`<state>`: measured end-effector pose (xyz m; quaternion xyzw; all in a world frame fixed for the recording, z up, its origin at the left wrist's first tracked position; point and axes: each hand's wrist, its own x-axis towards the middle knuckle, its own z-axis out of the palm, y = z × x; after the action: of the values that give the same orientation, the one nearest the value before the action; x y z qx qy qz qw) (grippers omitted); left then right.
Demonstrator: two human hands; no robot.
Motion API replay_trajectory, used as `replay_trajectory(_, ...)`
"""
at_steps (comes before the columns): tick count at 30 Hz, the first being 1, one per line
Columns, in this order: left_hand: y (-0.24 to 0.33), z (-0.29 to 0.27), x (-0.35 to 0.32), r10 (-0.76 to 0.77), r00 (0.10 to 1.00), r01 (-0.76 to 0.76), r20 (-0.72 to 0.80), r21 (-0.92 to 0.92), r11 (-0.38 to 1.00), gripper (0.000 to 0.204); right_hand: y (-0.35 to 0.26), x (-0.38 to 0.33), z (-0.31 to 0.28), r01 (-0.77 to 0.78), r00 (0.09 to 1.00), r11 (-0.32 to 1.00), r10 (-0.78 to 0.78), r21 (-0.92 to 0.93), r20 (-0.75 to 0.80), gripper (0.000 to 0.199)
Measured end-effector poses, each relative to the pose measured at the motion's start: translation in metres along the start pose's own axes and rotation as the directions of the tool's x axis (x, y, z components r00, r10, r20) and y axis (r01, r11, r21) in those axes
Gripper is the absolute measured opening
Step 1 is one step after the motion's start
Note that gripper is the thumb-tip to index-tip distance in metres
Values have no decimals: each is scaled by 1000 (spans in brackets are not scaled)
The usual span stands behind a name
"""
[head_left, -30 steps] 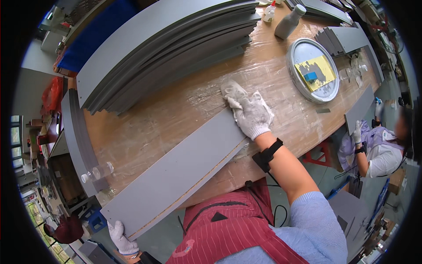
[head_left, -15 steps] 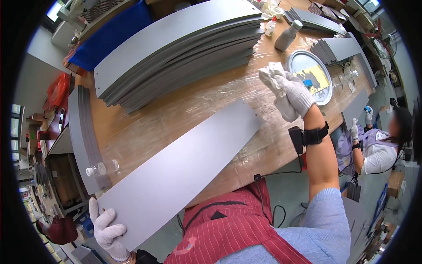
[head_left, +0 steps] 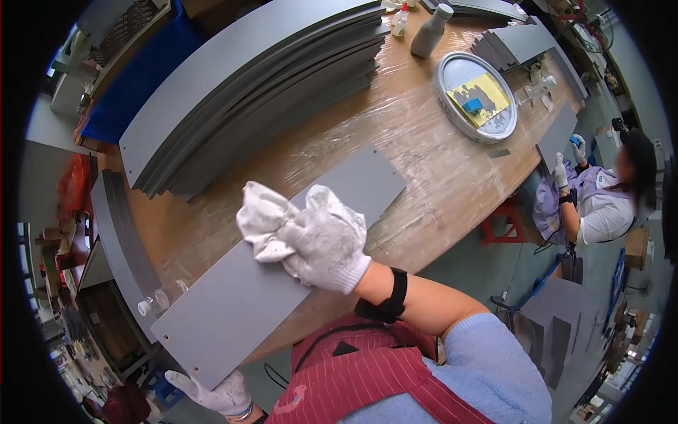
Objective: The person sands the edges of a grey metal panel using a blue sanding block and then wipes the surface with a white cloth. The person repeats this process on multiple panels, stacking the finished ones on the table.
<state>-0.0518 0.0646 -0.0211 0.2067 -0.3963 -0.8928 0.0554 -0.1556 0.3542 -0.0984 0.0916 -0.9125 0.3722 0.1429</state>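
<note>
A long flat grey panel (head_left: 233, 297) with small holes at its ends lies slantwise over the table's near edge. My right hand (head_left: 328, 244), in a smudged white glove, is closed on a crumpled white cloth (head_left: 265, 219) over the panel's middle. At the panel's near left corner, my gloved left hand (head_left: 222, 393) holds the edge. One of its digits sticks out to the left, and the panel hides other fingers. Farther right, a round grey lid (head_left: 446, 95) carries a yellow sheet (head_left: 503, 106) smeared grey and a small blue block (head_left: 472, 106).
Curved grey panels (head_left: 212, 92) stand stacked at the far left, with more panels (head_left: 116, 219) along the left edge. A grey bottle (head_left: 431, 34) and a small red-tipped bottle (head_left: 400, 21) stand at the back. A clear bottle (head_left: 159, 300) lies at left. A co-worker (head_left: 600, 191) works at right.
My right hand has swung left with the cloth, from beside the lid to the panel's middle. My left hand has shifted from the panel's left end to its near corner.
</note>
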Motion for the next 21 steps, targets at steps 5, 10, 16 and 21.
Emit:
replay_trajectory(5, 16, -23, 3, -87, 969, 80, 230, 39, 996, 66, 199, -35, -68, -547, 813, 691, 573, -472, -103, 32)
replay_trajectory(10, 16, -7, 7, -54, 969, 28, 241, 112, 993, 64, 163, 10, -103, -631, 720, 640, 694, -439, -23, 38)
replay_trajectory(16, 21, -5, 0, -37, 979, -10, 201, 230, 973, 59, 25, -7, -43, 100, 995, 991, -102, -87, -22, 24)
replay_trajectory(21, 18, -18, -1, -18, 985, -10, 169, 163, 987, 70, 171, -22, -54, -410, 911, 846, 400, -341, -104, 20)
